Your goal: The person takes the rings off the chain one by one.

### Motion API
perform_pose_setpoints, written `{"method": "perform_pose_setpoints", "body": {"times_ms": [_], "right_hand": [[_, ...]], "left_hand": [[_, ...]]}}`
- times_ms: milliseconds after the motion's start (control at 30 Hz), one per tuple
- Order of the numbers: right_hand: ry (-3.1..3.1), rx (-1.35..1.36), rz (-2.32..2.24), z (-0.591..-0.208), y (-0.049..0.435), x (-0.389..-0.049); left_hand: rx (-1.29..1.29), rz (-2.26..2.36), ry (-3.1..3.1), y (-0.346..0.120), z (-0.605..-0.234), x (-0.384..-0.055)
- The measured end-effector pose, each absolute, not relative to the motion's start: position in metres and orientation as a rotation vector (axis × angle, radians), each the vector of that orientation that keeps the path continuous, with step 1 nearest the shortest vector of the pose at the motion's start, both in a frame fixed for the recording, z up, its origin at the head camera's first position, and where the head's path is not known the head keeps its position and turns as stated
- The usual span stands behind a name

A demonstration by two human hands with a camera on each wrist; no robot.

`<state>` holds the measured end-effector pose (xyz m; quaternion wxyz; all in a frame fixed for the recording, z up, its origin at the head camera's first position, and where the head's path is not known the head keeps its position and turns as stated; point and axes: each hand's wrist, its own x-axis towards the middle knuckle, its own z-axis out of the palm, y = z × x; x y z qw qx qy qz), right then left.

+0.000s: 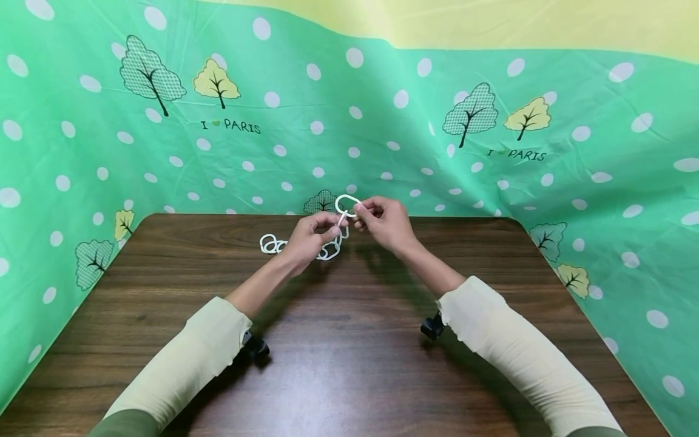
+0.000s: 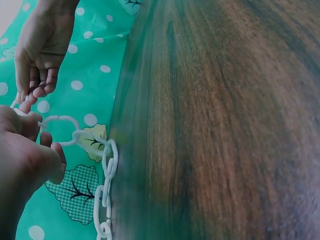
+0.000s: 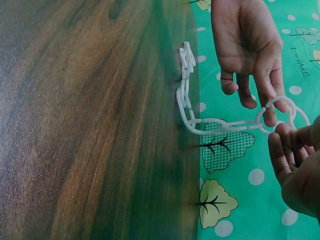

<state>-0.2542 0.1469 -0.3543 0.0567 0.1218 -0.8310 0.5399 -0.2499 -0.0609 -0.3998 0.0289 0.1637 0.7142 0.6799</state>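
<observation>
A chain of white plastic links [image 1: 329, 254] runs from the tabletop up to both hands near the table's far edge. My left hand [image 1: 312, 238] pinches an upper link of it between thumb and fingers. My right hand [image 1: 389, 223] pinches an oval link [image 1: 345, 197] raised at the chain's end, close beside the left fingertips. In the left wrist view the chain [image 2: 106, 175] hangs below the left hand [image 2: 25, 155]. The right wrist view shows the two uppermost links [image 3: 275, 100] overlapping between the hands, partly covered by fingers.
The dark wooden table [image 1: 360, 352] reaches back to a green dotted curtain [image 1: 349, 127] printed with trees. Loose links of the chain lie on the table left of the hands. Small black devices [image 1: 431, 328] sit under the pale sleeves [image 1: 508, 340].
</observation>
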Motion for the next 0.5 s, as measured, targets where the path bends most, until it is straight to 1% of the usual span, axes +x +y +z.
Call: {"method": "perform_pose_setpoints", "body": {"times_ms": [233, 500], "right_hand": [[-2.506, 0.369, 1.680, -0.3540, 0.1467, -0.2543], [-2.540, 0.557, 1.374, -0.3576, 0.1467, -0.2508]], "left_hand": [[0.493, 2.120, 2.223, -0.0608, -0.4000, -0.2487], [0.301, 2.217, 2.221, -0.0566, -0.3980, -0.2500]]}}
